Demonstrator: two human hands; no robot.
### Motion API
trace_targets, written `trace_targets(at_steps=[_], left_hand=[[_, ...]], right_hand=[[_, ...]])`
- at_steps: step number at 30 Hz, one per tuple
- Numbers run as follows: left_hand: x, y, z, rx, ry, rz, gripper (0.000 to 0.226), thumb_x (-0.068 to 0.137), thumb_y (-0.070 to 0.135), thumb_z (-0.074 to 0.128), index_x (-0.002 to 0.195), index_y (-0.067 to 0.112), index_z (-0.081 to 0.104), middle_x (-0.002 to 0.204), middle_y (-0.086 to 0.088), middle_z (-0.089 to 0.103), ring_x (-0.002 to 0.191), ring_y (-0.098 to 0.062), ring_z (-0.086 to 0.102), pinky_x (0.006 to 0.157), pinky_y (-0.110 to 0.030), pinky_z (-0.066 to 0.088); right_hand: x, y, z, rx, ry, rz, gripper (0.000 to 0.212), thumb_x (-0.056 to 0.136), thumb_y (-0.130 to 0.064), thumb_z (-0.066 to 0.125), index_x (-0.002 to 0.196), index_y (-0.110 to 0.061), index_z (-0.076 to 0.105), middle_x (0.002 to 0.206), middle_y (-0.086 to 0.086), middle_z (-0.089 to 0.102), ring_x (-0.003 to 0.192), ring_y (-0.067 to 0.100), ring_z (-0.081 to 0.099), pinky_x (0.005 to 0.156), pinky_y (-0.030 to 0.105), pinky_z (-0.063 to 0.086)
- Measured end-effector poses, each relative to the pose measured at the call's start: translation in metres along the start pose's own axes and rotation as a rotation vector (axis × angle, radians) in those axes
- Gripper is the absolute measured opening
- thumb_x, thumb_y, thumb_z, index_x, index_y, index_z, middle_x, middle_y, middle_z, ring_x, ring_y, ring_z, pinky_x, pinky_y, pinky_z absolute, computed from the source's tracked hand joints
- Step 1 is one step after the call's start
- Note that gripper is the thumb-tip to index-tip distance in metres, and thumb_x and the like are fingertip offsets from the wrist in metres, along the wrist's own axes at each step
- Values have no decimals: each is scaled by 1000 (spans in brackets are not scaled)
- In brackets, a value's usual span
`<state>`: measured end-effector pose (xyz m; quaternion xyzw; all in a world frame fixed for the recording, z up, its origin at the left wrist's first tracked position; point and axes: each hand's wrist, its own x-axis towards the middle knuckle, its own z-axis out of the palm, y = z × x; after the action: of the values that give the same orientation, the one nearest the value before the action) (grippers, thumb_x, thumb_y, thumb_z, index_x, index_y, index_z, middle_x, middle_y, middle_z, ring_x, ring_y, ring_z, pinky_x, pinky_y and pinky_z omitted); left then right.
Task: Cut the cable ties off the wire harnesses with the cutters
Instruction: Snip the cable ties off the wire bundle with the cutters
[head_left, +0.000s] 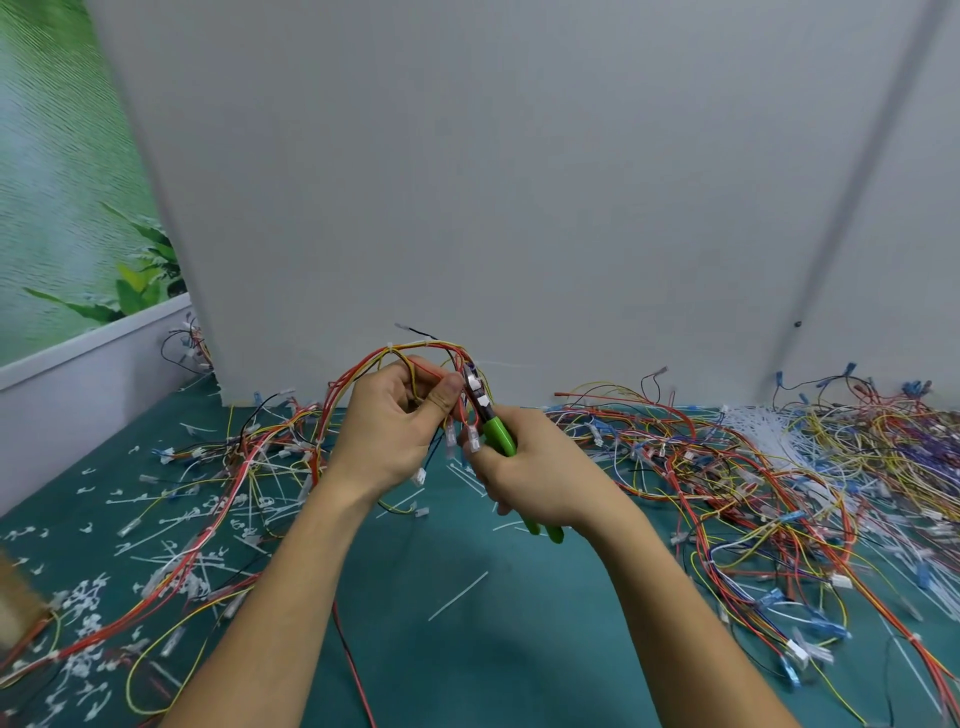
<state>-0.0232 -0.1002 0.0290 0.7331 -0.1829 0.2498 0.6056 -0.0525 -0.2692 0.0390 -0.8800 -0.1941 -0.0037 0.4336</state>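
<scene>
Both forearms reach in from the bottom edge toward a wire harness (415, 358) that is held up above the green table (441, 649). Its red and yellow wires are bunched in the left hand (387, 431), whose grip is closed on the bundle with the thumb pressed across it. The green-handled cutters (496, 431) are clasped in the right hand (530, 473), its grip wrapped shut around the handles, and the dark tip is pushed up into the bundle just beside the left thumb; whether the blades are closed cannot be told. A white cable tie (410, 344) is seen near the top of the loop, a little above the tip. For a clean cut, the tie alone should be caught between the blades, with the wires kept out of the bite and the bundle held taut. To the left, cut ties (88, 603) and finished harnesses are scattered on the table; to the right, a large tangle of harnesses (753, 467) is heaped, so much of the work is judged to remain.
</scene>
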Motion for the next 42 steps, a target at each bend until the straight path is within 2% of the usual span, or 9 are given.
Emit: trace_targets(at_steps=[6,13,16,24,27,32,36,40,42], left_hand=[[0,0,-3,5,-27,-6,15,87,33,68,86,18,67,72,13,74,65,0,68,63,-11,50],[-1,2,-4,28,-34,-10,17,86,37,68,86,19,67,73,10,75,64,-1,68,61,-12,49],[-1,2,-6,44,-44,-10,18,87,36,68,88,18,68,73,10,75,64,-1,67,61,-12,48],[-1,4,-10,63,-149,8,10,93,24,67,90,14,68,77,4,73,68,-5,67,67,-14,50],[-1,3,-10,72,-171,22,6,96,13,66,91,10,67,75,3,71,67,-7,66,67,-14,50],[0,1,-9,85,-141,43,5,96,16,67,93,13,68,78,1,72,68,-4,66,66,-14,50],[-1,-1,-8,62,-109,60,4,95,15,68,92,19,68,81,2,73,68,-2,67,66,-12,49],[1,-5,-7,30,-111,42,4,94,23,67,93,19,68,80,-5,73,72,-16,69,70,-23,54],[1,-5,-7,-1,-111,24,11,91,27,66,93,16,67,77,-4,73,71,-15,68,68,-22,53]], right_hand=[[-1,-1,0,-7,-21,3,19,105,-24,52,99,-6,58,78,20,61,61,33,60,61,53,61],[-4,-4,-2,119,-57,45,19,106,-19,48,105,-5,61,69,7,53,58,24,49,54,39,46],[-5,-5,-4,148,-84,50,21,107,-18,48,109,-1,60,69,6,55,55,23,54,52,36,51],[-10,-6,-10,197,-161,58,22,108,-18,49,90,-8,53,73,7,60,56,18,58,63,48,62],[-11,-7,-10,175,-142,62,22,108,-19,50,89,-9,52,73,8,57,54,18,55,56,42,59],[-10,-10,-9,128,-86,66,19,107,-20,49,90,-11,52,69,9,49,52,20,45,52,34,47],[-9,-11,-10,126,-83,63,19,107,-20,50,92,-10,54,71,10,50,56,22,46,53,37,47],[-10,-11,-9,132,-82,51,22,107,-20,51,86,-12,51,67,6,49,50,19,47,51,35,50],[-10,-11,-9,150,-85,49,25,107,-20,50,83,-13,50,66,5,49,49,19,48,50,34,51]])
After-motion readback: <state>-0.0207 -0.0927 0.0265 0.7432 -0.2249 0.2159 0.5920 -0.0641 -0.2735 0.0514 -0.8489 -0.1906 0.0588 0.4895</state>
